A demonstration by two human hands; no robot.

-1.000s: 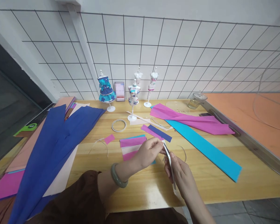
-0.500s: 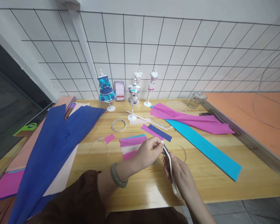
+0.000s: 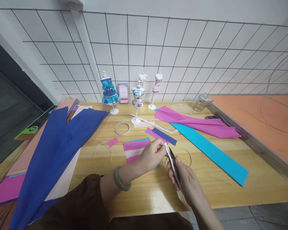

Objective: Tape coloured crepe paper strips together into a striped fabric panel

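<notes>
My left hand (image 3: pixel 151 156) pinches the upper end of a narrow white strip (image 3: pixel 174 168) between thumb and fingers. The strip runs down toward my right hand (image 3: pixel 189 180), which is closed around what look like dark-bladed scissors (image 3: pixel 172 154); their handles are hidden in the palm. The pointed blade lies alongside the strip, and I cannot tell if it touches. Just beyond the hands are a magenta piece (image 3: pixel 150 131) and a dark blue piece (image 3: pixel 164 136) of crepe-like material. Stacked coloured pieces (image 3: pixel 133 152) lie partly behind my left hand.
Several mini dress forms stand at the back, one in a blue ruffled dress (image 3: pixel 109 92), near a phone (image 3: pixel 123 93). A tape roll (image 3: pixel 122 128) lies mid-table. Blue sheets (image 3: pixel 55 143) spread left; magenta (image 3: pixel 194 123) and turquoise (image 3: pixel 213 153) lengths lie right, below a glass jar (image 3: pixel 203 102).
The dark blade now stands apart from the white strip at its tip, showing more on the right. The strip has straightened, its upper end slightly farther left. My left hand barely moved.
</notes>
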